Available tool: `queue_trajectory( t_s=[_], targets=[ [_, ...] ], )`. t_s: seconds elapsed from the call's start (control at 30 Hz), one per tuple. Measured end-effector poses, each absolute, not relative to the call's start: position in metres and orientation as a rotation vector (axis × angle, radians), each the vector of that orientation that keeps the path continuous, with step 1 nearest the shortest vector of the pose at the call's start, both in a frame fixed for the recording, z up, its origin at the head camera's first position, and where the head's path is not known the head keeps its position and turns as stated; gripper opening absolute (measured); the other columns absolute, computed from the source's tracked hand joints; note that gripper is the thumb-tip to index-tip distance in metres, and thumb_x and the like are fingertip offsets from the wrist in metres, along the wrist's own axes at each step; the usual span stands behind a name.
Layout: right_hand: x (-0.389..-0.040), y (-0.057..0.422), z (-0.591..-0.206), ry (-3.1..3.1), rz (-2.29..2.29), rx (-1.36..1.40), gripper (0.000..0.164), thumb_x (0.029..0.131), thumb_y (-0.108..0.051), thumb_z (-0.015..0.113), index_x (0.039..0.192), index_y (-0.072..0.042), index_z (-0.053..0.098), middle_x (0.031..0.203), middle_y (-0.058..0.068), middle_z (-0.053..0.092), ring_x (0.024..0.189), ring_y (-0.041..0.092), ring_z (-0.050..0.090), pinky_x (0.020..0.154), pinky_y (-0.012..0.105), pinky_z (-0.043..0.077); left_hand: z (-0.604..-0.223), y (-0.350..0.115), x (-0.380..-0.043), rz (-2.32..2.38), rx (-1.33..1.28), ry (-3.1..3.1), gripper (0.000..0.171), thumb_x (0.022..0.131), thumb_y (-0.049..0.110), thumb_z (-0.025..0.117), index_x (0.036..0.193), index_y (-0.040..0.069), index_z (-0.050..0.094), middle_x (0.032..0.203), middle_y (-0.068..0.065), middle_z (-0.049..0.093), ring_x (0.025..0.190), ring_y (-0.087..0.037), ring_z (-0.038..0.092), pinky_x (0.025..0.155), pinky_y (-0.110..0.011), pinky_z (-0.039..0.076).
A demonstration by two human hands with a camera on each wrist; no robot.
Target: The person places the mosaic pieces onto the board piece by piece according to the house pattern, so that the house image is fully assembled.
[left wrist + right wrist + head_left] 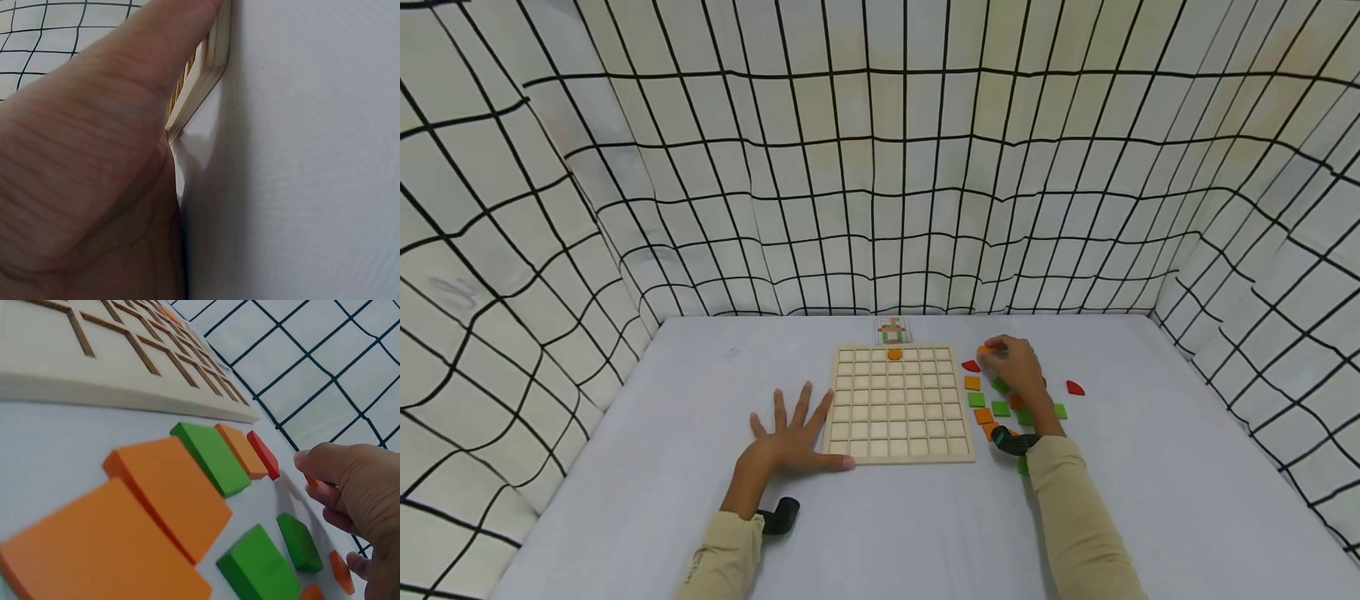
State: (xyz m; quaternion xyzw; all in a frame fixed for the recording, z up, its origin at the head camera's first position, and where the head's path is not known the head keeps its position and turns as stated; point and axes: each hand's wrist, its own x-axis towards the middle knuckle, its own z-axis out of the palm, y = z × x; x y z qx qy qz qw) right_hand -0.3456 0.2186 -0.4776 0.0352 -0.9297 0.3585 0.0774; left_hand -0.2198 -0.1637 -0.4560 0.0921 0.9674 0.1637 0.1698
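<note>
My left hand [790, 443] lies flat with fingers spread at the lower left corner of a wooden grid board [898, 459]; its thumb runs along the front edge and a fingertip meets the left side. In the left wrist view the thumb [187, 37] overlaps the board's corner [200, 81]. An orange piece [894, 354] sits in the board's top row. Right of the board, my right hand [1017, 367] pinches a small orange tile [312, 481] between thumb and fingers, above the loose pieces. Most of that tile is hidden by the fingers.
Several orange tiles [972, 382] and green tiles [1001, 408] lie right of the board. A red quarter-round piece [971, 366] lies near its top right, another red piece [1075, 387] farther right. A pattern card [893, 330] lies behind the board. Black netting [880, 192] surrounds the white table [700, 400].
</note>
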Motion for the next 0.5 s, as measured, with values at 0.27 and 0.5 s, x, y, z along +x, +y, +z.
queue_trajectory(
  t_s=[0.27, 0.5],
  targets=[
    [-0.349, 0.210, -0.472, -2.750, 1.081, 0.240, 0.033, 0.092, -0.027, 0.068, 0.115, -0.003, 0.069, 0.118, 0.018, 0.067, 0.116, 0.035, 0.055, 0.100, 0.053, 0.043, -0.456, -0.163, -0.219, 0.465, 0.267, 2.756, 0.118, 0.072, 0.077, 0.065, 0.159, 0.023, 0.007, 0.164, -0.018, -0.011, 0.142, -0.055, -0.022, 0.098, -0.083, -0.008],
    [-0.357, 0.199, -0.475, -2.740, 1.075, 0.344, 0.028, 0.092, -0.026, 0.069, 0.110, -0.005, 0.071, 0.109, 0.016, 0.069, 0.114, 0.034, 0.057, 0.100, 0.051, 0.044, -0.456, -0.164, -0.220, 0.449, 0.264, 2.758, 0.117, 0.072, 0.077, 0.064, 0.159, 0.023, 0.007, 0.164, -0.017, -0.012, 0.142, -0.055, -0.022, 0.099, -0.083, -0.009]
  ],
)
